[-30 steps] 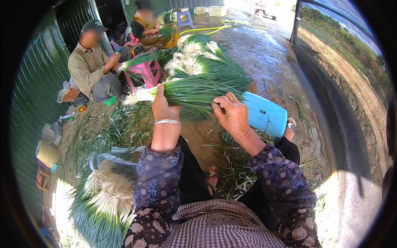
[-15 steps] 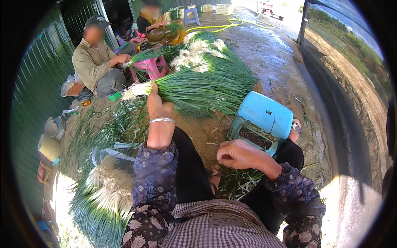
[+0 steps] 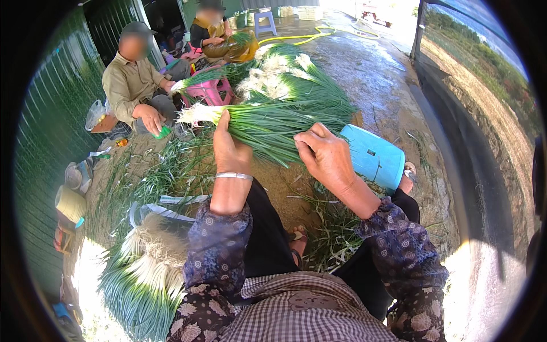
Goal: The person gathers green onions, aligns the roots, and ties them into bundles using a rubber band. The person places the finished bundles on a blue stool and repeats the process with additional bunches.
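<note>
My left hand [image 3: 231, 145] is closed around a bunch of green onions [image 3: 262, 122] just behind its white stems. The bunch lies sideways, roots toward the left and long green leaves toward the right. At the near edge of those leaves, my right hand [image 3: 327, 154] has its thumb and forefinger pinched together on some leaf ends. Past the bunch lies a large pile of green onions [image 3: 285, 62] with white root ends showing. Another stack of green onions [image 3: 145, 268] rests by my left leg, its pale roots turned toward the far side.
A blue plastic stool [image 3: 373, 157] stands by my right foot. Loose leaf trimmings [image 3: 165, 171] litter the ground. A co-worker [image 3: 134, 80] sits at the far left beside a pink stool [image 3: 211, 91]; another person [image 3: 219, 37] sits farther back. A yellow hose [image 3: 296, 38] crosses the wet floor.
My right hand has risen from near the blue stool to the bunch's leaves. My left hand, holding the bunch, has shifted slightly right. The near co-worker's hand has lowered toward a green item.
</note>
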The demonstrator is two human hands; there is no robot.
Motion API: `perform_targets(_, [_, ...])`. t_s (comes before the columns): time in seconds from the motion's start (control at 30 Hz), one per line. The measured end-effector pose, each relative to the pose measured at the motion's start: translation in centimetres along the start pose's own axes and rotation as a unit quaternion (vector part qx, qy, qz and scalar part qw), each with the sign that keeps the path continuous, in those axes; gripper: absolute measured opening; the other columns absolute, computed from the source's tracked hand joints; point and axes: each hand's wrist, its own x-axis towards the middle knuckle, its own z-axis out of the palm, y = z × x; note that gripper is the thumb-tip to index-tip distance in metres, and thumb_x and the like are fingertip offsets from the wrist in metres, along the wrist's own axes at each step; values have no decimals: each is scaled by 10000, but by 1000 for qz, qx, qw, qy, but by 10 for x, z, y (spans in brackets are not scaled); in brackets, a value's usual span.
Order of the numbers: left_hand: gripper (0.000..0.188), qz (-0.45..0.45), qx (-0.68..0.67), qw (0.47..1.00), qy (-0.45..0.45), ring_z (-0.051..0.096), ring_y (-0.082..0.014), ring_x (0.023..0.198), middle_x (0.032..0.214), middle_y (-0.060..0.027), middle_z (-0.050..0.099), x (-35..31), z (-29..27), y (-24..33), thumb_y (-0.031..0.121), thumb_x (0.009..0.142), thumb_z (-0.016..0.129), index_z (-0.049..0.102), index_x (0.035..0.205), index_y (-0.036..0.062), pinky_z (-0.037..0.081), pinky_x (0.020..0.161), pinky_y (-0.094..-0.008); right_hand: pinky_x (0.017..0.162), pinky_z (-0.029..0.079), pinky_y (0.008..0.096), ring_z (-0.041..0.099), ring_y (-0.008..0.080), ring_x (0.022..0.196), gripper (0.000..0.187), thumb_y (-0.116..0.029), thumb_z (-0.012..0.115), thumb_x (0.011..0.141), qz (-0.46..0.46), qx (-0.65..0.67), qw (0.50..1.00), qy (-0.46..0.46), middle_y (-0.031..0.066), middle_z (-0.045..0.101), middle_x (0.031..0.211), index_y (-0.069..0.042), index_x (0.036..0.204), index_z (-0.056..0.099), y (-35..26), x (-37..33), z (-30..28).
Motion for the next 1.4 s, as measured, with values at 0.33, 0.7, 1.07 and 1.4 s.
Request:
perform_targets(0.33, [319, -18, 1, 1000, -24, 614, -276, 987, 1065, -113, 653, 0, -9, -14, 328, 980, 523, 593, 1098, 40, 484, 906, -426, 546, 486, 425, 602, 329, 643, 78, -82, 629, 797, 7, 10, 999, -32, 105, 542, 748, -58, 772, 560, 9, -6, 9])
perform_targets(0.7, [398, -23, 39, 999, 23, 607, -259, 1043, 1165, -117, 623, -2, -11, -35, 306, 964, 570, 541, 1235, 15, 487, 925, -411, 558, 479, 446, 596, 366, 636, 130, -148, 635, 841, 52, 92, 994, -31, 139, 591, 738, -41, 801, 572, 4, -13, -2])
perform_targets(1.07, [351, 48, 25, 998, 18, 623, -245, 956, 1081, -99, 654, 47, -43, 14, 335, 963, 559, 596, 1135, 30, 513, 860, -382, 607, 475, 476, 599, 395, 717, 198, -212, 643, 842, 41, 112, 938, -324, 151, 581, 778, -42, 898, 560, -25, -89, -42])
perform_targets(1.4, [438, 345, 329, 878, -40, 600, -211, 1041, 1179, -116, 608, 81, -104, 247, 253, 925, 614, 542, 1264, -16, 497, 898, -335, 691, 520, 415, 663, 346, 779, 374, -271, 740, 781, 239, 8, 931, -275, 166, 677, 844, 1, 1014, 633, 144, -126, -122])
